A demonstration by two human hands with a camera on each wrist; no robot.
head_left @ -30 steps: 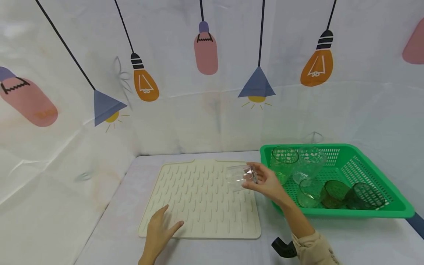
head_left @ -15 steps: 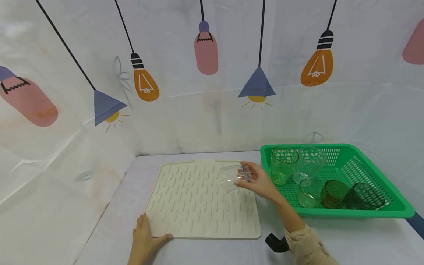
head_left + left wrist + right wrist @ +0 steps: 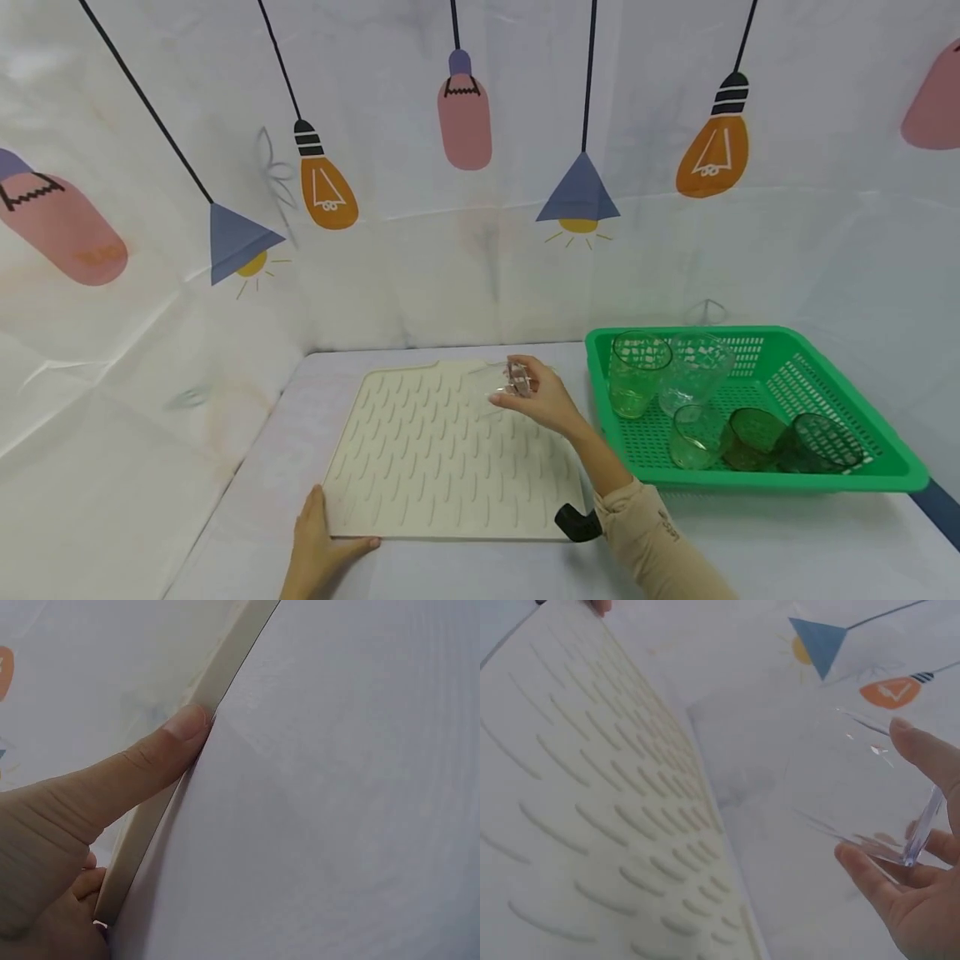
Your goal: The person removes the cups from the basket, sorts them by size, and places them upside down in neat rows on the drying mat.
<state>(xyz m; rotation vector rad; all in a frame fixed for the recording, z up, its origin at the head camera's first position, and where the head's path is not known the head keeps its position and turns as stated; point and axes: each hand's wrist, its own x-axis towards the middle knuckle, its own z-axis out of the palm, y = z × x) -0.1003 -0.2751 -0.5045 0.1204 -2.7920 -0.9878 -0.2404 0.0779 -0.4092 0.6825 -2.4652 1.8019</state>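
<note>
My right hand (image 3: 547,403) grips a clear drinking glass (image 3: 859,787) near its thick base, with thumb and fingers around it. The glass lies sideways in the air, its mouth pointing left, above the back right part of a cream ridged drying mat (image 3: 450,467). At the mat's front left corner rests my left hand (image 3: 313,537), fingers straight along the left edge and thumb along the front edge. In the left wrist view, the thumb (image 3: 142,769) presses against the side of the mat.
A green plastic basket (image 3: 795,481) stands right of the mat. In it are a tall green glass (image 3: 633,383), a tall clear glass (image 3: 696,379) and several short tinted glasses (image 3: 750,442). A wall sheet printed with lamps (image 3: 480,250) rises behind the table.
My right hand has carried the clear glass leftward, away from the basket and over the mat. My left hand has come down from above the mat to its front left corner.
</note>
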